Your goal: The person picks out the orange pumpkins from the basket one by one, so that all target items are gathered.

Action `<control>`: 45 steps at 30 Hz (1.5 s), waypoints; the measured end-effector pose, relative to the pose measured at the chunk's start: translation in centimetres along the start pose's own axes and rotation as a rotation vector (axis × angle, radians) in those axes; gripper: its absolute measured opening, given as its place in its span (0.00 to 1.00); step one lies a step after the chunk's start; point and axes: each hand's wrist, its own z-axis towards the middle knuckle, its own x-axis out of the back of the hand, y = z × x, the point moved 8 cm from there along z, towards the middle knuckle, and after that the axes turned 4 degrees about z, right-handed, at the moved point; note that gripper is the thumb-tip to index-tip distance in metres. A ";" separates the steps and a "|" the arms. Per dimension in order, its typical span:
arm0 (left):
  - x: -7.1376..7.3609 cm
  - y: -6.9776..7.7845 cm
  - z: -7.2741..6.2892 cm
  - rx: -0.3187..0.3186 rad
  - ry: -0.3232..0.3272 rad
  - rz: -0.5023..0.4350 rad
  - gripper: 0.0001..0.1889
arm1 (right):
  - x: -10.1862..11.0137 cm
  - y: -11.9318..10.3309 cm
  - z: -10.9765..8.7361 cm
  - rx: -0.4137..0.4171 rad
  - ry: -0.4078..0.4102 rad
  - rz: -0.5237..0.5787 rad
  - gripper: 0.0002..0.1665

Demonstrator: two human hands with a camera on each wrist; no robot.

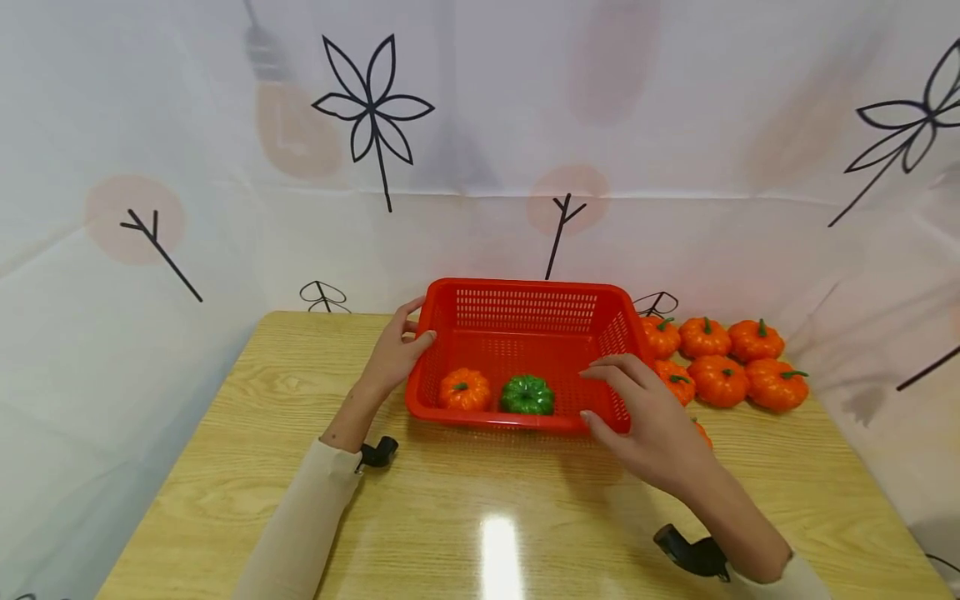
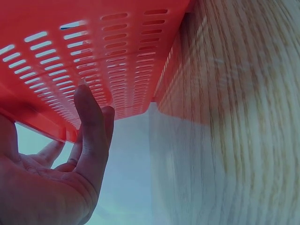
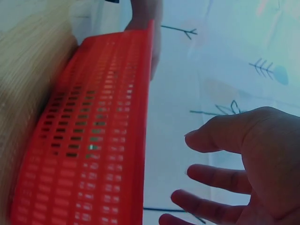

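Note:
A red plastic basket [image 1: 525, 350] with slotted walls stands on the wooden table. Inside, near its front wall, lie an orange pumpkin [image 1: 465, 389] and a green pumpkin [image 1: 527, 394]. My left hand [image 1: 395, 354] holds the basket's left rim, thumb over the edge and fingers along the outside. The left wrist view shows those fingers [image 2: 89, 122] against the slotted wall. Over the basket's front right corner hovers my right hand [image 1: 660, 425], fingers spread and holding nothing. In the right wrist view its fingertips [image 3: 194, 172] are apart from the red wall.
Several orange pumpkins [image 1: 717, 381] sit in rows on the table to the right of the basket, one partly hidden behind my right hand. The wooden tabletop [image 1: 435, 517] extends toward me. A patterned white cloth [image 1: 480, 233] hangs right behind the basket.

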 end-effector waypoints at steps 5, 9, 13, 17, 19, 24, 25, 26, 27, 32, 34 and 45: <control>0.0 0.0 0.0 0.000 -0.001 -0.004 0.34 | -1.8 -0.8 1.4 0.016 -0.032 0.044 0.23; -0.1 0.0 0.0 -0.008 -0.007 -0.010 0.34 | -2.9 -1.4 2.4 0.025 -0.055 0.083 0.23; -0.1 -0.1 0.0 -0.009 -0.010 -0.015 0.35 | -4.0 -1.9 3.5 0.017 -0.092 0.110 0.24; 0.0 -0.2 0.1 -0.009 -0.007 -0.015 0.34 | -5.4 -2.3 4.6 0.003 -0.152 0.129 0.27; 0.1 -0.3 0.1 -0.012 -0.005 -0.009 0.34 | -6.1 -2.4 5.1 -0.010 -0.185 0.136 0.28; 0.2 -0.4 0.1 -0.016 -0.007 -0.007 0.34 | -7.9 -2.6 6.3 -0.047 -0.265 0.141 0.31; 0.2 -0.3 0.1 -0.015 -0.009 -0.011 0.34 | -8.3 -2.6 6.6 -0.050 -0.282 0.140 0.32; 0.2 -0.4 0.1 -0.014 -0.012 -0.012 0.34 | -8.7 -2.6 6.8 -0.051 -0.298 0.142 0.32; 0.2 -0.4 0.1 -0.013 -0.014 -0.014 0.34 | -9.0 -2.6 7.0 -0.049 -0.313 0.139 0.32; 0.1 -0.4 0.1 -0.014 -0.017 -0.013 0.35 | -10.8 -2.7 8.1 -0.037 -0.377 0.145 0.34; 0.1 -0.4 0.1 -0.017 -0.017 -0.008 0.35 | -11.5 -2.7 8.6 -0.041 -0.404 0.148 0.35; 0.1 0.0 0.1 -0.012 -0.016 0.007 0.34 | -15.1 -3.0 10.7 -0.090 -0.594 0.178 0.39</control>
